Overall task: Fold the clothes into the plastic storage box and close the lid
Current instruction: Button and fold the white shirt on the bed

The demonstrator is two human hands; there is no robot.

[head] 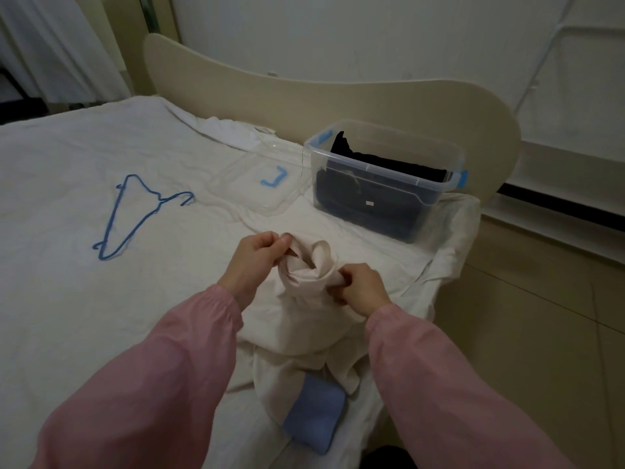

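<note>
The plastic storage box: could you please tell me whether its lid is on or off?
Off. The storage box stands open with dark clothes inside; its clear lid lies on the bed beside it.

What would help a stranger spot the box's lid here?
Find the cream curved headboard, then the clear plastic storage box holding dark clothes before it. Left of the box, flat on the white bedsheet, lies the transparent lid; only its blue L-shaped latch makes it stand out.

A home bedroom; made bed [84, 157] with white sheet, cream headboard [338, 99], curtain [50, 45]
</note>
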